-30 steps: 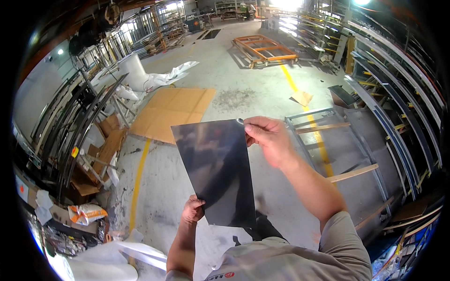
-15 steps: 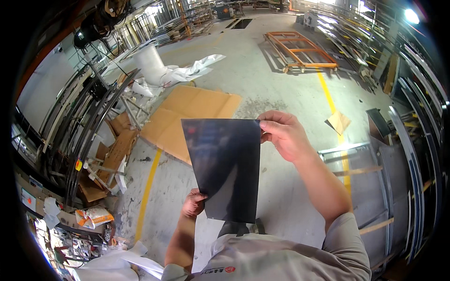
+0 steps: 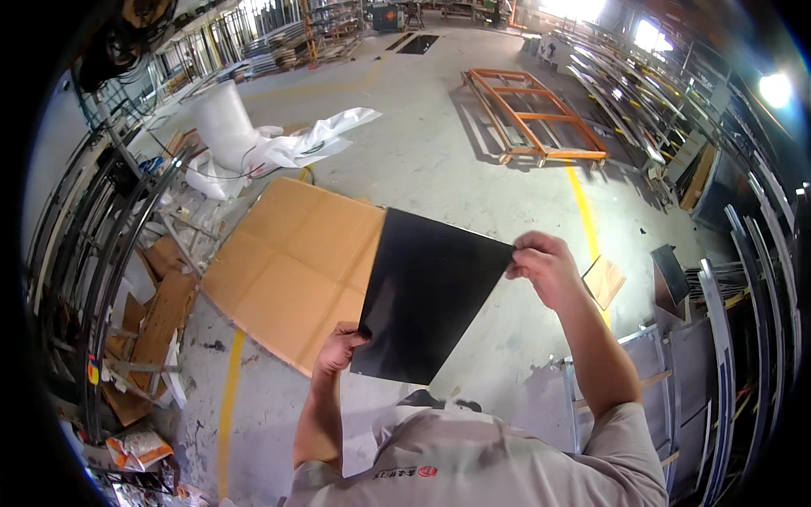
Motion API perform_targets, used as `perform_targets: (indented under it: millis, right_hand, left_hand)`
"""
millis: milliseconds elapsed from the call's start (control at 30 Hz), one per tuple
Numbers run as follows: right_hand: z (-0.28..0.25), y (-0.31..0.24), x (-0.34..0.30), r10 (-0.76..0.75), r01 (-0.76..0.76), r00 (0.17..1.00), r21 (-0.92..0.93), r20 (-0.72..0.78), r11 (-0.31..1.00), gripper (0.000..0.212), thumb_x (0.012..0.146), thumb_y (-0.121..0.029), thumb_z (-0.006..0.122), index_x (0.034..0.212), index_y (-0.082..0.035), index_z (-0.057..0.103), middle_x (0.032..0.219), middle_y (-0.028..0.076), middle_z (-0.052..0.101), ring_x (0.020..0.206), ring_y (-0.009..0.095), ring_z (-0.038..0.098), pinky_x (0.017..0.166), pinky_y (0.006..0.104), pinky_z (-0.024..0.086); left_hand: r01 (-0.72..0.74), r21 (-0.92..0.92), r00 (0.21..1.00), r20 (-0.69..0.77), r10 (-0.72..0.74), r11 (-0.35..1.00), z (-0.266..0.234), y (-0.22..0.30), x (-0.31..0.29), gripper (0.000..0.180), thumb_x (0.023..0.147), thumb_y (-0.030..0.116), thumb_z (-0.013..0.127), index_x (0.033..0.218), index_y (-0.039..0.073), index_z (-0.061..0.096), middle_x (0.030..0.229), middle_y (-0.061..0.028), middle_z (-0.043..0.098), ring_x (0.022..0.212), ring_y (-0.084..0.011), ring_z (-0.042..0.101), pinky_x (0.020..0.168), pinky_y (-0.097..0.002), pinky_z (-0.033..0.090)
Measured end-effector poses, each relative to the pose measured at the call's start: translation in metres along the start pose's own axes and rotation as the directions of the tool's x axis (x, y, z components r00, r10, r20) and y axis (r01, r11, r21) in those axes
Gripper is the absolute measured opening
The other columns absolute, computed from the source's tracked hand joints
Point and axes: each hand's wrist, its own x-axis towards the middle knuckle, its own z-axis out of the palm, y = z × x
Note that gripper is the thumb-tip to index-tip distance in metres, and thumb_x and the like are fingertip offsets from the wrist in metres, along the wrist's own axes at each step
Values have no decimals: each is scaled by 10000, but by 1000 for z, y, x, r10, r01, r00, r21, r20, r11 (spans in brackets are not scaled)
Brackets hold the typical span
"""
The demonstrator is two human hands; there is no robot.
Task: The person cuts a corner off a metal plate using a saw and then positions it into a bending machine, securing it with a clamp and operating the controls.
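Note:
Between my two hands I hold up a flat black rectangular panel [image 3: 427, 296], tilted, its face smooth and slightly shiny. My left hand [image 3: 340, 345] grips the lower part of its left edge, thumb on the face. At the upper right corner, my right hand [image 3: 545, 264] pinches the panel between thumb and fingers. Behind the panel, a large flattened cardboard sheet [image 3: 287, 258] lies on the floor, partly covered by the panel in this view. My feet show only in small part below the panel's lower edge.
An orange metal frame cart [image 3: 536, 114] stands on the floor ahead to the right. A white roll of wrapping [image 3: 226, 127] is at the far left. Racks with long metal profiles [image 3: 752, 279] line the right side; more dark profiles [image 3: 93, 279] stand along the left.
The panel has turned clockwise, its upper right corner moving right and down with my right hand. My left hand has shifted slightly, still gripping. The view has shifted, showing more of the cardboard.

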Motion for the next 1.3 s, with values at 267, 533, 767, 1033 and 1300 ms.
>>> perform_targets:
  millis: [267,533,767,1033,1300]
  right_hand:
    - [-103,79,142,149,-94,980,349,-134,932,97,854,41,577,940,52,620,861,140,675,756,252,693,718,380,599]
    - [-137,139,407,170,-199,980,470,104,860,116,859,50,581,955,58,645,908,143,694,820,241,690,780,383,581]
    - [-135,86,667,94,-168,971,348,219,922,102,875,39,600,968,52,640,929,122,701,835,197,676,791,348,568]
    - [-164,88,945,149,-173,977,165,151,971,80,896,15,598,954,57,635,867,130,700,773,205,686,743,347,583]
    - [-204,8,1183,49,-13,995,395,-83,919,20,892,25,592,899,20,610,841,121,675,729,226,688,703,384,606]
  left_hand:
    - [304,245,939,86,-333,921,0,90,240,94,742,29,686,823,6,727,665,41,583,593,-52,496,520,-228,361]
    - [382,466,908,-26,-419,798,-75,124,489,225,684,81,668,877,-15,732,669,26,609,547,-77,488,482,-248,333]
    - [401,256,915,-147,-375,880,-100,215,658,275,714,9,628,963,-35,735,776,-35,699,624,-96,600,562,-227,444]
    - [458,171,886,-165,-433,872,-166,181,929,206,724,72,675,897,-22,733,673,17,615,568,-70,527,509,-222,393]
    - [147,564,968,87,-236,813,-179,311,1274,267,809,150,648,1005,-21,707,820,-26,679,788,-142,593,743,-300,467]
